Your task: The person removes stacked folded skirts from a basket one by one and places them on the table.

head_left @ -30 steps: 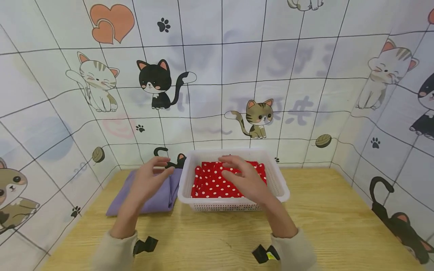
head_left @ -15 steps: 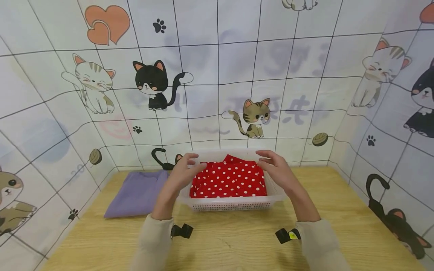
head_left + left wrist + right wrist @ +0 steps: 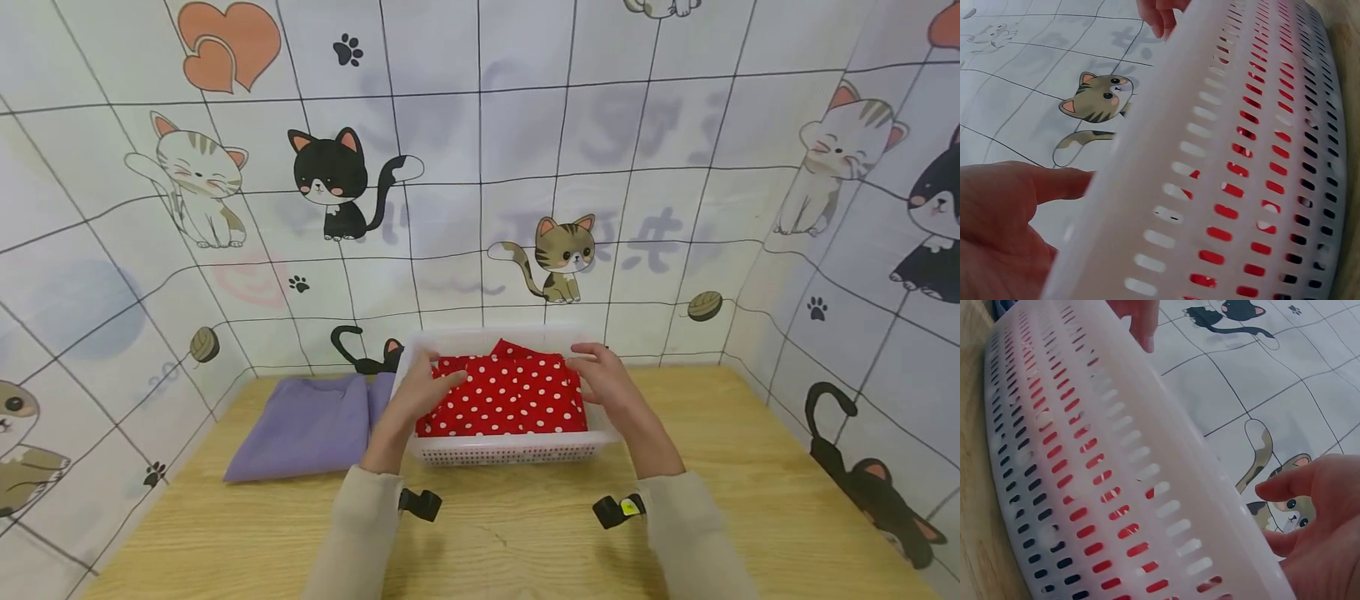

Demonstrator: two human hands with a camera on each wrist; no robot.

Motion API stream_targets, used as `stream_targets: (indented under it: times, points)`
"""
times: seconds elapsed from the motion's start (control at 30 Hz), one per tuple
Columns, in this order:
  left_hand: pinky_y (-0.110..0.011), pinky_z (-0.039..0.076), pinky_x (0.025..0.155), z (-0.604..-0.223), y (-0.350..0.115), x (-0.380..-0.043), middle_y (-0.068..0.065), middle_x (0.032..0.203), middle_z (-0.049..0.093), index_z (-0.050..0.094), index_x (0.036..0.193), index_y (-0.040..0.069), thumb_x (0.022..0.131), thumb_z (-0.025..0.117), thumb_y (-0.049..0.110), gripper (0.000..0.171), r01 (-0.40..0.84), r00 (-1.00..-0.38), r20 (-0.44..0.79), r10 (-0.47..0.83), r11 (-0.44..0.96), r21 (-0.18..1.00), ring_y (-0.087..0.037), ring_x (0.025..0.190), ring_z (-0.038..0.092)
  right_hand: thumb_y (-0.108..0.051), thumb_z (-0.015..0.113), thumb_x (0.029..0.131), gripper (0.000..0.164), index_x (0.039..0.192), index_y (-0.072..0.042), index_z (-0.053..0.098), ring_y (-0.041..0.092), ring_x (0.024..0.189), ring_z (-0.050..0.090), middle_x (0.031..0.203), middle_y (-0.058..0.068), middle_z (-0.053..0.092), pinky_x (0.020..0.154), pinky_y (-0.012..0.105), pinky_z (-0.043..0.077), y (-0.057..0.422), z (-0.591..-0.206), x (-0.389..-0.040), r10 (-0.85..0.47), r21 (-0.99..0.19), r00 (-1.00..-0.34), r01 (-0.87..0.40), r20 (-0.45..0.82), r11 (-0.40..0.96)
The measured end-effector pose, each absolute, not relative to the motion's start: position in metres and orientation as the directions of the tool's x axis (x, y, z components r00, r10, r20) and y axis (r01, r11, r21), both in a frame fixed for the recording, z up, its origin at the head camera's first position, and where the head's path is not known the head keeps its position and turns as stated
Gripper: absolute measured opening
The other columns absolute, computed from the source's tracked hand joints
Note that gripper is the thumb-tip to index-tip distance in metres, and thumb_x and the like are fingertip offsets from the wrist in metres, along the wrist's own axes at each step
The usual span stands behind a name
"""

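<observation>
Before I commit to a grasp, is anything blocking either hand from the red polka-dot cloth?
Nothing visible from above: the white basket surrounds the red polka-dot cloth, but its top is open, with the left hand and right hand at opposite sides.

The left hand (image 3: 422, 390) hides part of the basket (image 3: 506, 454) and the red cloth's (image 3: 517, 400) left side; the right hand (image 3: 609, 385) covers part of the opposite rim. Whether either hand's fingers touch the cloth cannot be told. Each wrist view cuts off both hands at its edges, and the basket wall shows the cloth only through slots. Both sleeves (image 3: 356, 542) run off the head view's bottom edge. The wall's lettering (image 3: 652, 242) is too faint to read.
</observation>
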State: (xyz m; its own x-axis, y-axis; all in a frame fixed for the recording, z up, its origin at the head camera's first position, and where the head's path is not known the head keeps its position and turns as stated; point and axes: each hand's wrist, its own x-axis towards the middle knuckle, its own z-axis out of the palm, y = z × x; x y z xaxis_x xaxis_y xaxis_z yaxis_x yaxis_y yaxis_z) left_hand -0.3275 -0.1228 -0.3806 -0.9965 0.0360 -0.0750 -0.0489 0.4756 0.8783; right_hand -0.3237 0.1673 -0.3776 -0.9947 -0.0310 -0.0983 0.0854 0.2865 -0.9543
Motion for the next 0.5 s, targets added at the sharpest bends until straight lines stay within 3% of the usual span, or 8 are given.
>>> stream_targets:
  times: [0.27,0.5]
  points:
    - [-0.057,0.051,0.106,-0.390,-0.121,-0.331,-0.024,0.143,0.051,0.034,0.152,-0.003,0.096,0.069,0.032,0.075,-0.063,-0.993,-0.104,0.048,0.534,0.843,-0.040,0.129,0.053,-0.031,0.060,0.100,0.069,0.155,-0.001,0.030,0.044,0.140,0.041,0.155,0.024,0.038,0.103,0.059,0.051,0.158,-0.384,-0.322,-0.086,-0.900,-0.975,0.153,-0.205,0.409]
    - [-0.057,0.052,0.104,-0.394,-0.122,-0.330,-0.022,0.142,0.054,0.038,0.152,-0.001,0.096,0.069,0.033,0.073,-0.072,-0.994,-0.104,0.032,0.529,0.846,-0.039,0.128,0.054,-0.027,0.057,0.102,0.058,0.149,0.002,0.042,0.041,0.135,0.047,0.150,0.024,0.045,0.109,0.055,0.049,0.157,-0.392,-0.326,-0.121,-0.878,-0.978,0.095,-0.171,0.469]
